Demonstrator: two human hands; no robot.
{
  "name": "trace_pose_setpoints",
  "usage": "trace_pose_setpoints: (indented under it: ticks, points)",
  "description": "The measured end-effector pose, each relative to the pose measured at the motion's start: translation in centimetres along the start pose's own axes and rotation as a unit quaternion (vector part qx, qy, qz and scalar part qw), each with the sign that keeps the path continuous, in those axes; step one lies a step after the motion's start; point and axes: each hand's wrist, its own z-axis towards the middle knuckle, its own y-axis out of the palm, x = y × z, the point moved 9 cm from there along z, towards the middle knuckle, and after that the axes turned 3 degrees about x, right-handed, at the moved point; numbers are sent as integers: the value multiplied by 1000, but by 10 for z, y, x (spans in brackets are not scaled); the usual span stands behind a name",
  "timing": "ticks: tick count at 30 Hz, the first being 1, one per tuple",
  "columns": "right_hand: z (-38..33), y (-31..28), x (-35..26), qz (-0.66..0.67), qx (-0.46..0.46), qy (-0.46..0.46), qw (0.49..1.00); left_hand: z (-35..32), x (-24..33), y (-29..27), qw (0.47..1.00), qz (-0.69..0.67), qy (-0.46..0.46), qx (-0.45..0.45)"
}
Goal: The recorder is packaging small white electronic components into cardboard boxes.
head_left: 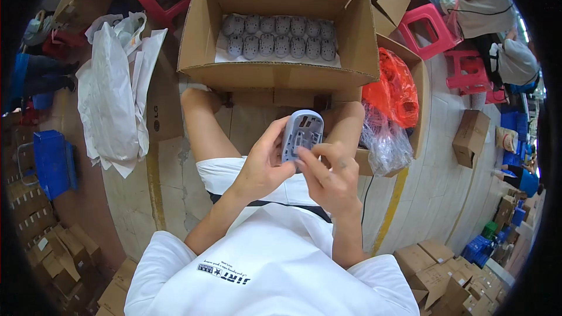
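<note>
My left hand (264,162) is closed round a pale blue-grey plastic mouse shell (304,130), held over my lap with its hollow, ribbed inside facing up. Bent fingers of my right hand (331,169) are drawn together at the shell's near end. Slight blur there hides what, if anything, they pinch. Beyond my knees, an open cardboard box (275,75) holds two rows of similar grey mouse shells (281,45) on a white sheet.
White plastic sheeting (111,93) hangs at the left. Right of the box, a carton holds a red plastic bag (397,88) and clear plastic wrap (387,143). Pink stools (430,29) and a small carton (471,134) stand farther right. Other people sit at the far right.
</note>
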Motion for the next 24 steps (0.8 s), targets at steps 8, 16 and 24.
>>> trace_pose_setpoints:
  ticks: [8,16,24]
  points:
    - [5,2,35,-23,18,136,990,11,-15,4,998,36,-36,41]
    - [-12,18,66,-98,-29,130,986,35,-56,-3,987,105,-69,97]
    - [-124,-71,343,26,295,456,839,58,-97,18,976,93,-182,70]
